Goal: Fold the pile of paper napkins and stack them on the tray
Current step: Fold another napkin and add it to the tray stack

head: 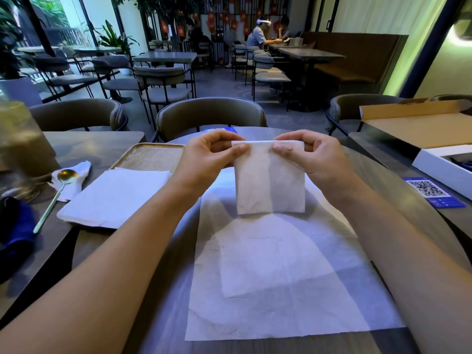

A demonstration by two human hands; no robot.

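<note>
Head view — left hand (213,152) and right hand (310,153) pinch top edge of folded napkin (270,183), held above open napkin (281,272) on table (102,146); tray (150,155) sits left — napkin stack (115,198) just before it.

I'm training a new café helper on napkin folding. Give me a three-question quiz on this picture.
1. True or false: folded napkins already lie in the tray.
2. What do the left hand and right hand hold? A) spoon B) folded napkin C) card
3. Fill in: the spoon lies to the ___ of the napkin stack.

Key: 1 false, what shows of it is bare; 2 B, the folded napkin, pinched at its top edge; 3 left.
</note>
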